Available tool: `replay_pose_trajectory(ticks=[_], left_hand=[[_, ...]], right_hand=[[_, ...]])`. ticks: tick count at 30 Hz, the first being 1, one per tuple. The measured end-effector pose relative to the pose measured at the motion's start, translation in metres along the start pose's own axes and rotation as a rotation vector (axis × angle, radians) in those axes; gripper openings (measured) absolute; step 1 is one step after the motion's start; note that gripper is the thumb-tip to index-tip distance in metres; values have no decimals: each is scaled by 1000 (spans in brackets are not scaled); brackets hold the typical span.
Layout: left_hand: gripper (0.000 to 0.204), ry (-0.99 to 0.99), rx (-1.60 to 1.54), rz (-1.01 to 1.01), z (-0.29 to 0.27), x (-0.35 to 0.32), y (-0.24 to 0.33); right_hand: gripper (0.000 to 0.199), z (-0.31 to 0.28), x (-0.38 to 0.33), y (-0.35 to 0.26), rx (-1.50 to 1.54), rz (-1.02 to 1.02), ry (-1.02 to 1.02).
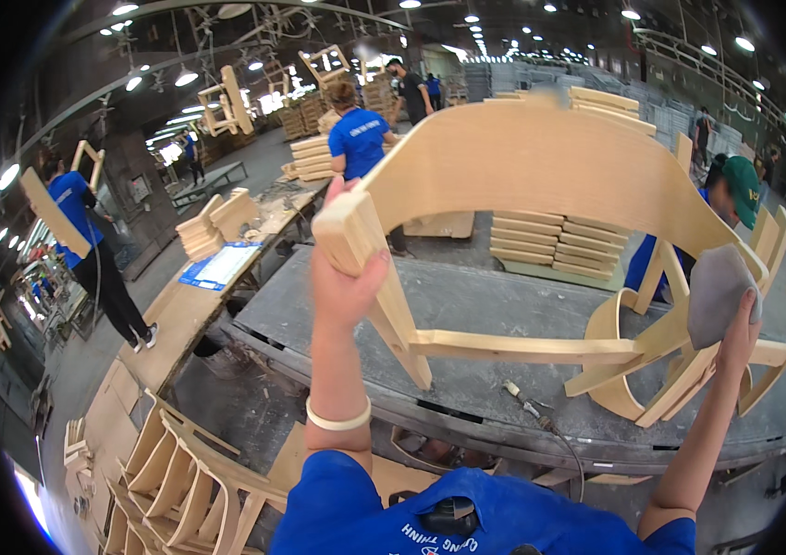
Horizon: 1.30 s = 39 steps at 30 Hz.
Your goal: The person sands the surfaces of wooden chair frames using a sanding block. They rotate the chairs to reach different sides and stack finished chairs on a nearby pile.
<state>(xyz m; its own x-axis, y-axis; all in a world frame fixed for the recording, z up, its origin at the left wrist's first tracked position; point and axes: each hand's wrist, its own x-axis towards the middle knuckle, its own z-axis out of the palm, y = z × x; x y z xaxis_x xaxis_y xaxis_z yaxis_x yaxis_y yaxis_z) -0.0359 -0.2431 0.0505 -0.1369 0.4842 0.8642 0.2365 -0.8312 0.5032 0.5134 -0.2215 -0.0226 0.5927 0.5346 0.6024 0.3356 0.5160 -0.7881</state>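
A pale wooden chair frame (532,166) with a wide curved back band is tilted up over the grey worktable (467,301). My left hand (347,277) is wrapped round the top of its left post, the thumb on the near side. In my right hand (738,342) is a grey sanding pad (718,294), laid against the right end of the curved band; my fingers behind it are partly hidden. A straight rail (527,348) joins the frame's legs. Beyond its right side, more curved wooden frame parts (617,393) rest on the table.
An air hose fitting (522,398) lies on the table with its hose trailing over the front edge. Curved wooden parts (180,481) are stacked at lower left. Board piles (555,242) stand behind the table. A co-worker in a green cap (743,190) is close at far right.
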Motion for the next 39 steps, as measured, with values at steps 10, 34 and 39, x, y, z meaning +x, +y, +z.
replay_pose_trajectory(ticks=[10, 34, 39], left_hand=[[77, 36, 362, 204, 62, -42, 97], [24, -109, 72, 265, 74, -30, 72], [28, -100, 355, 491, 83, -29, 87]], right_hand=[[42, -12, -3, -134, -3, -462, 10], [31, 118, -220, -279, -60, -1097, -488], [37, 81, -199, -277, -68, -1023, -680]])
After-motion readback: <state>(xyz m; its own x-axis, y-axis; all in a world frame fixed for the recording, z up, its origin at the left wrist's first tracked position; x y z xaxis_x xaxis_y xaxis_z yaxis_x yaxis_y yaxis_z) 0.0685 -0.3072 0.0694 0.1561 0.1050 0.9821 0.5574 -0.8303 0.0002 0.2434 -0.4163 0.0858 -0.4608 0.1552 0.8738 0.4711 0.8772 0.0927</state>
